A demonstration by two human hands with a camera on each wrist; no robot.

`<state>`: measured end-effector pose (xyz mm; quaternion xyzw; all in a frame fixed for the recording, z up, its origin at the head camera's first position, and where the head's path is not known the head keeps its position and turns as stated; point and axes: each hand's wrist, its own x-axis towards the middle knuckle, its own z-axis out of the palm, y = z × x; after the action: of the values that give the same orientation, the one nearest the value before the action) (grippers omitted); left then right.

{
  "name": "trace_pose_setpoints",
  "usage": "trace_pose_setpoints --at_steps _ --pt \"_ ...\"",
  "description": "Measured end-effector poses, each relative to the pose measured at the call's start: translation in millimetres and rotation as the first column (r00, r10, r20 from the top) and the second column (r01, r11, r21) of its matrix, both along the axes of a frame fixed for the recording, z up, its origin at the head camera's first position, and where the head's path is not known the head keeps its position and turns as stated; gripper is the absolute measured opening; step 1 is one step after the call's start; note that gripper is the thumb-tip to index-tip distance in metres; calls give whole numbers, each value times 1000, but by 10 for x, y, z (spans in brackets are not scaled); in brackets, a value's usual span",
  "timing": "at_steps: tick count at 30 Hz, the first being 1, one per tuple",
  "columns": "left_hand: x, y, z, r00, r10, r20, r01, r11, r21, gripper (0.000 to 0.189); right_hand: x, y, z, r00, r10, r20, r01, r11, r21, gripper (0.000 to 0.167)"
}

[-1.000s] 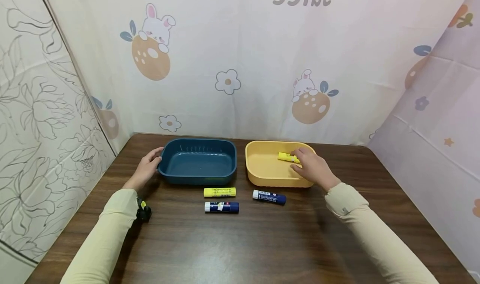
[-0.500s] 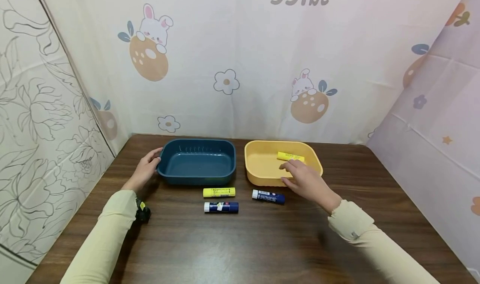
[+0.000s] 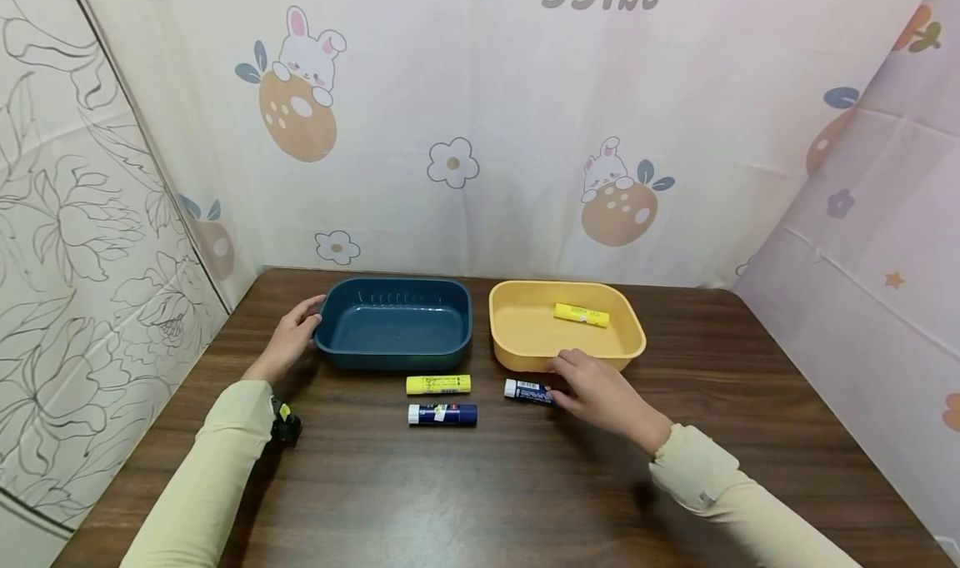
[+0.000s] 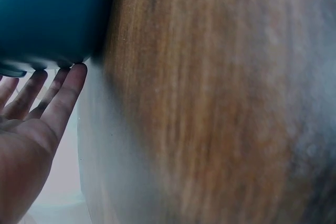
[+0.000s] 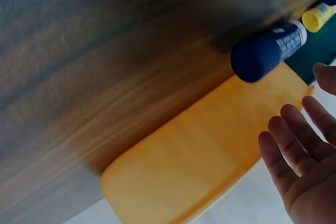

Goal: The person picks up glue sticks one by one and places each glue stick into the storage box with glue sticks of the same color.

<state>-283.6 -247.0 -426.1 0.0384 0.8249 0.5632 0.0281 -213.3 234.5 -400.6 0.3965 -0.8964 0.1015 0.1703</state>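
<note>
I've got a brown counter [image 3: 480,501], blue tray [image 3: 397,361] beside yellow tray [image 3: 525,361]. My left grip [image 3: 291,339]: fingers straight, tips touching the blue tray's wall. Right grip [image 3: 603,397]: spread, just beside the navy glue stick [image 3: 527,391] in front of the yellow tray; yellow glue stick [image 3: 582,315] inside.
</note>
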Motion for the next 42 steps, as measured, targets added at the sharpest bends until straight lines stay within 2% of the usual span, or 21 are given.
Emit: trace_pose_setpoints --at_steps 5,14,20,30,42 --pt "5 3 -20 1000 8 -13 -9 1000 -14 49 30 -20 -112 1000 -1 3 0 998 61 33" --pt "-13 -5 -41 1000 10 -11 -11 1000 -18 49 57 -65 -248 1000 -10 -18 12 994 104 35" --pt "-14 3 -26 1000 15 -12 -15 1000 -25 49 60 -92 -261 999 -15 -32 19 992 121 35" --pt "-26 1 -33 1000 7 -16 -7 1000 -9 49 33 -142 -257 997 -71 11 69 983 168 30" --pt "-30 -6 -29 1000 14 -17 -14 1000 -17 49 -7 -142 -288 998 -62 10 59 986 154 27"
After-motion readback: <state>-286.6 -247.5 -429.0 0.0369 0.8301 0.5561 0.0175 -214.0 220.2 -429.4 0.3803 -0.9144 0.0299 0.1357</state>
